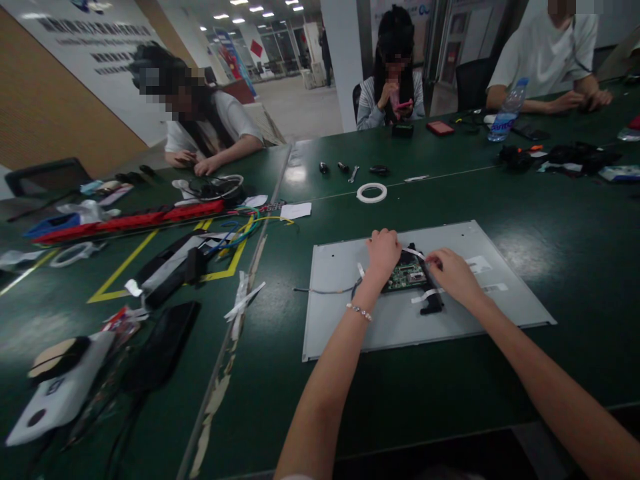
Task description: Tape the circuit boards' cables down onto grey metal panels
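A flat grey panel [340, 327] lies on the green table, with a green circuit board [407, 275] in a black frame on its middle. My left hand [384, 252], a beaded bracelet at the wrist, rests at the board's upper left corner; its fingertips are hidden behind the hand. A white strip [414, 253] stretches from there to my right hand [447, 270], whose fingers pinch its right end over the frame's right side. Another white strip [427, 295] lies across the frame's lower right part. A thin cable [325, 291] runs left from the board.
Beyond the panel lie a white tape roll [371, 193], a wrench [353, 174] and small black parts. Wires, a black device [163, 343] and red rails [125, 223] occupy the left. A bottle [507, 112] stands at the back right. Three people sit across the table.
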Available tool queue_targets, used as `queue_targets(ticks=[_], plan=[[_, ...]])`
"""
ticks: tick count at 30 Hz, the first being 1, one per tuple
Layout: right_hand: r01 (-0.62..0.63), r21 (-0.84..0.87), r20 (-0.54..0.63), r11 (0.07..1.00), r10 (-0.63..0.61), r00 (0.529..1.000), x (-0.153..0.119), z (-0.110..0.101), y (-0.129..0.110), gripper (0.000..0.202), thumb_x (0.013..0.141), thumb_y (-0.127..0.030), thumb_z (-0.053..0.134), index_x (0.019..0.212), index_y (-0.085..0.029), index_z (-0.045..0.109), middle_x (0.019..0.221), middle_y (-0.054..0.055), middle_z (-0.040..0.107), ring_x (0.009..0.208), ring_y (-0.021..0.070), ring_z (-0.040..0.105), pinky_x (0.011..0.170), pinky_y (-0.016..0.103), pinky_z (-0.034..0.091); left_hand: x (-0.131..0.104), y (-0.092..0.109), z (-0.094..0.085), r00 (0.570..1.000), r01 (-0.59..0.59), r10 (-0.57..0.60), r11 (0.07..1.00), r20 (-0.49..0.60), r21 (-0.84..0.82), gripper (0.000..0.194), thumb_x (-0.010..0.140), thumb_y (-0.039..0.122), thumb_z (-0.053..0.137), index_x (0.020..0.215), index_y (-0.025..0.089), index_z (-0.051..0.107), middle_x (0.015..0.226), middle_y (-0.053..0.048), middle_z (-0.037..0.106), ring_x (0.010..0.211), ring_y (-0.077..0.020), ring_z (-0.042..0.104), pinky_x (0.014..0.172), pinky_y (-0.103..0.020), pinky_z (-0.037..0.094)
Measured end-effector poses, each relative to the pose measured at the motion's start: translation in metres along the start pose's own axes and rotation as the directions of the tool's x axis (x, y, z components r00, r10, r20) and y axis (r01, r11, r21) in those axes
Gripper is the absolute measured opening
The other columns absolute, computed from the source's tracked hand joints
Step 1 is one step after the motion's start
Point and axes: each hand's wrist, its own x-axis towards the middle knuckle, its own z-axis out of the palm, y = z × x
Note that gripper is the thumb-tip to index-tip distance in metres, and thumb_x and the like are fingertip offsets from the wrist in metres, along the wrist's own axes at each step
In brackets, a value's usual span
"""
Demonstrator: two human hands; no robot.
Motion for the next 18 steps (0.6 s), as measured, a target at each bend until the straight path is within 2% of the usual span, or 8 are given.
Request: queue_targets(ticks=[6,11,14,18], plan=[[-0.028,-0.105,0.013,0.994,0.03,0.999,-0.002,-0.003,0.004,0.019,0.084,-0.017,0.045,0.088,-0.015,0.062,0.09,0.006,0.06,0.088,0.0166,0.054,0.084,0.028,0.039,-0.001,0.0,-0.001,0.998,0.064,-0.064,0.998,0.006,-0.005,0.019,0.091,0.02,0.044,0.094,0.018,0.062,0.105,-0.01,0.059,0.103,-0.0251,0.048,0.086,-0.04,0.042],[-0.055,-0.085,-0.005,0.995,0.055,0.998,-0.002,-0.009,0.004,0.019,0.082,-0.019,0.047,0.085,-0.016,0.066,0.088,0.005,0.061,0.081,0.0156,0.055,0.081,0.027,0.04,0.0,-0.004,-0.006,0.997,0.081,-0.081,0.997,0.005,-0.006,0.018,0.088,0.018,0.045,0.09,0.018,0.063,0.104,-0.01,0.059,0.103,-0.0261,0.048,0.085,-0.042,0.043],[-0.019,0.019,-0.054,1.0,0.02,0.998,-0.001,-0.011,0.002,0.021,0.082,-0.018,0.048,0.089,-0.016,0.067,0.09,0.005,0.063,0.078,0.0143,0.056,0.079,0.027,0.041,0.001,-0.006,-0.01,0.999,0.036,-0.036,0.999,-0.01,-0.002,0.021,0.089,0.018,0.043,0.09,0.018,0.064,0.105,-0.01,0.059,0.105,-0.0259,0.048,0.085,-0.041,0.042],[0.123,0.132,-0.085,0.984,-0.112,0.99,0.0,-0.01,-0.004,0.031,0.085,-0.016,0.042,0.106,-0.016,0.066,0.104,0.006,0.062,0.092,0.0152,0.057,0.083,0.027,0.043,0.003,-0.004,-0.018,0.993,-0.112,0.114,0.991,0.02,-0.077,0.021,0.089,0.018,0.045,0.094,0.021,0.065,0.105,-0.008,0.062,0.103,-0.0228,0.051,0.085,-0.035,0.043]])
